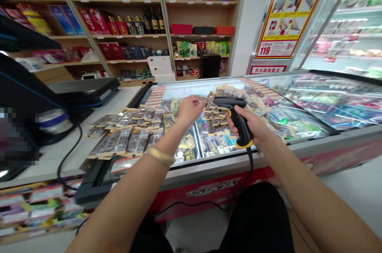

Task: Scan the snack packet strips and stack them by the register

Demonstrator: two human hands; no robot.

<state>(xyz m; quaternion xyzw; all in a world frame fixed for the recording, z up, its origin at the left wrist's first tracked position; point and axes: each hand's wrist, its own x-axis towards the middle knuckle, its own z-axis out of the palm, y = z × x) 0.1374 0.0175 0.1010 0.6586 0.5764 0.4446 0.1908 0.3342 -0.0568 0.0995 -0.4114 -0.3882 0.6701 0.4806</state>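
My right hand point(247, 123) is wrapped round the grip of a black and yellow barcode scanner point(241, 119), whose head points left. A cable runs down from its base. My left hand point(191, 108) is curled in a pinch just left of the scanner head, at the edge of a pile of small clear packets point(219, 119) with tan ends. What its fingertips hold, if anything, I cannot make out. More such packets point(125, 133) lie in rows on the left part of the glass-topped freezer point(191, 167).
A counter point(127, 100) with a black device point(86, 90) and a roll of tape point(53, 119) stands at the left. Behind the freezer are shelves point(125, 37) of boxes and bottles. The scanner's cable point(193, 204) hangs along the freezer front.
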